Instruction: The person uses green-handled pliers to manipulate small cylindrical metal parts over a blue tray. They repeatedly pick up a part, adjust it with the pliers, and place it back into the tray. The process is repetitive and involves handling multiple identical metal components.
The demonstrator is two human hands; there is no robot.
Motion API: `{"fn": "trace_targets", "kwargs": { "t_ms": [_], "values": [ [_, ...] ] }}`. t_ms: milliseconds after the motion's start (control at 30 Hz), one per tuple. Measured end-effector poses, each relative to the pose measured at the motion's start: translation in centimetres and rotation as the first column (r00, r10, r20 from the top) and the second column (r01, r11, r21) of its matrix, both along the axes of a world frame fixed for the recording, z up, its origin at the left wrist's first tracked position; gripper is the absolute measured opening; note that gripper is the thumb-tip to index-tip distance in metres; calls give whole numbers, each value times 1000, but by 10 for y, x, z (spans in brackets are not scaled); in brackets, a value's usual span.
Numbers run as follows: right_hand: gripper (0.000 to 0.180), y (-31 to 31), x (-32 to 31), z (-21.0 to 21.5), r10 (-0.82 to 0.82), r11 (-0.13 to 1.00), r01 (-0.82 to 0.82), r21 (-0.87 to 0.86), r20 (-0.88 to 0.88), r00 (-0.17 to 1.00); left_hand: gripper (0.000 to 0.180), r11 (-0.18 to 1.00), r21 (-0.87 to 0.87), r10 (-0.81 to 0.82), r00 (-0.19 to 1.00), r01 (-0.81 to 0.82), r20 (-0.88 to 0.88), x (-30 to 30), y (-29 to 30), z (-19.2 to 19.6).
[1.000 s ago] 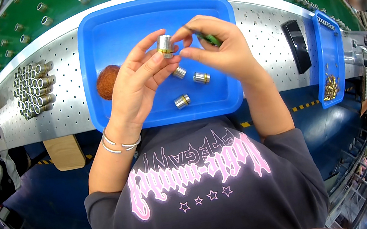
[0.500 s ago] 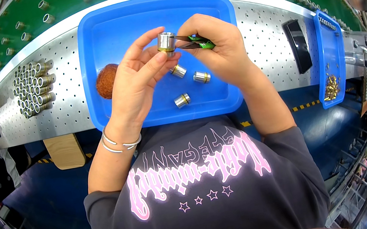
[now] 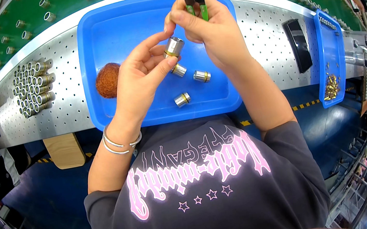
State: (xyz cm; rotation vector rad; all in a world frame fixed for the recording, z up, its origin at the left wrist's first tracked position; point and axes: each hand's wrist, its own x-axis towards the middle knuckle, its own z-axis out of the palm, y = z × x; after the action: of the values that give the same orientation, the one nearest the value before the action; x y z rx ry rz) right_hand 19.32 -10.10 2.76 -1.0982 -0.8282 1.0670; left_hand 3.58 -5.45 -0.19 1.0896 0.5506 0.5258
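My left hand (image 3: 140, 75) holds a shiny metal sleeve (image 3: 175, 45) with a yellowish band, tilted between thumb and fingers. My right hand (image 3: 218, 32) is closed round green-handled thread snips (image 3: 200, 1), their dark blades apart and pointing away from me. Its thumb and forefinger pinch together beside my left forefingertip, just above the sleeve; whatever may be between them is too small to see. Both hands are over a blue tray (image 3: 87, 77). Inside it lie three similar sleeves (image 3: 202, 76) and a coppery-brown scouring ball (image 3: 109, 81), partly behind my left hand.
The tray sits on a perforated metal bench (image 3: 5, 121). To the left stands a cluster of sleeves (image 3: 33, 89). A green conveyor (image 3: 70, 1) with spaced sleeves runs behind. On the right are a black angular object (image 3: 298, 46) and a smaller blue tray (image 3: 322, 89) with brass pieces (image 3: 331, 87).
The snips have left the sleeve's rim and turned to point away from me. My right hand has moved up to a pinch by my left forefinger. The sleeve has shifted slightly right and tilted.
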Motion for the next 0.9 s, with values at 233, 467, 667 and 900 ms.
{"fn": "trace_targets", "kwargs": {
  "t_ms": [233, 467, 667, 900],
  "values": [
    [9, 5, 18, -24, -84, 993, 59, -106, -246, 966, 55, 999, -44, -29, 999, 31, 30, -1, 0, 7],
    [8, -3, 27, -27, -157, 988, 148, -52, -325, 933, 52, 983, -179, -40, 998, 48, 45, -3, 1, 7],
    [5, -16, 24, -14, -113, 977, 166, 134, -334, 936, 49, 966, -259, -6, 997, 25, 75, -5, 5, 8],
    [14, -25, 30, 1, -161, 958, 179, 224, -97, 982, 41, 987, -114, 113, 994, -113, -12, -4, 5, 7]
  ]
}}
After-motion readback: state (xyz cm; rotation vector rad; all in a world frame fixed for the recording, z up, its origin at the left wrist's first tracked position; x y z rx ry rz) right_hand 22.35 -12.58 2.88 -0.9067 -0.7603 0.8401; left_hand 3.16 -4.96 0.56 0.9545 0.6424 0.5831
